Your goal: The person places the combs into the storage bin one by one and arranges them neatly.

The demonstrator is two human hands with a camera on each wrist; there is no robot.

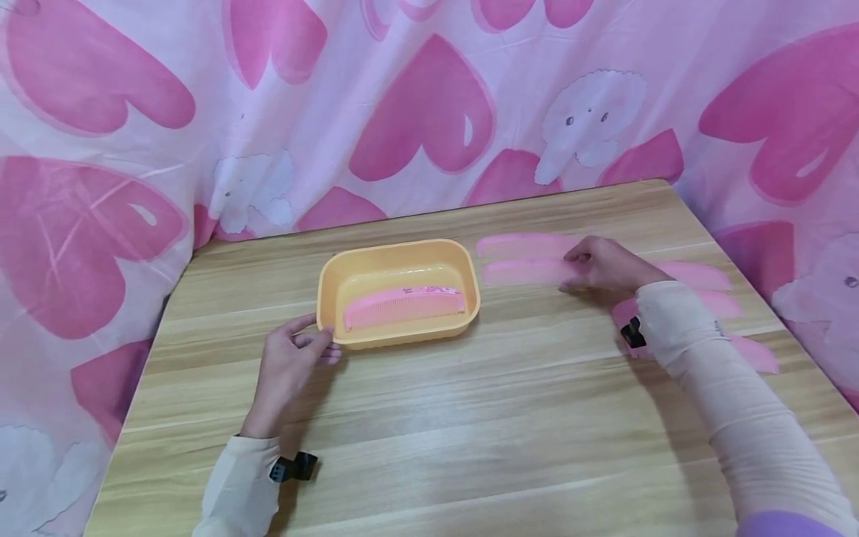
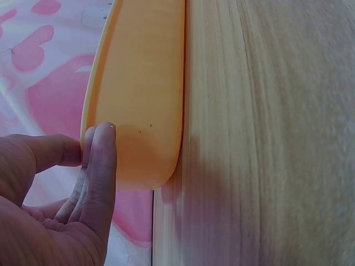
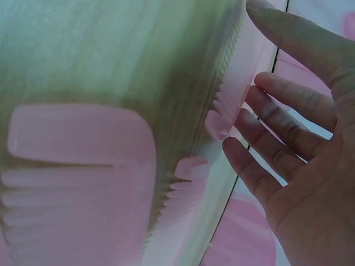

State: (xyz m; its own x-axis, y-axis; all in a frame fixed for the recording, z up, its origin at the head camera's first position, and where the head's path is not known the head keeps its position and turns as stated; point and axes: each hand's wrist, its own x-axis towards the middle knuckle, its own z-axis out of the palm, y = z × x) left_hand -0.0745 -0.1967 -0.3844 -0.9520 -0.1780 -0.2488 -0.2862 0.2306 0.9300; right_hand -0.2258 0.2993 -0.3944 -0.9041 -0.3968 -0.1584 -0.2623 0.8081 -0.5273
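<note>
My left hand [image 1: 288,365] pinches the near-left corner of a yellow plastic tub [image 1: 396,343], thumb at the rim and fingers against its outer wall [image 2: 141,133]. One pink comb [image 1: 403,306] with dark print lies inside the tub. My right hand [image 1: 607,267] is over the right end of a pink comb [image 1: 523,271] lying on the table. In the right wrist view, its fingers [image 3: 266,144] are fairly straight and spread beside a comb's edge [image 3: 236,83], with the thumb apart from them. Fingertip contact is unclear.
Another pink comb [image 1: 517,243] lies just behind the one at my right hand. Several more pink combs [image 1: 698,274] lie to the right, partly under my forearm. The wooden table [image 1: 429,447] meets a heart-patterned curtain [image 1: 429,112] at its back and sides.
</note>
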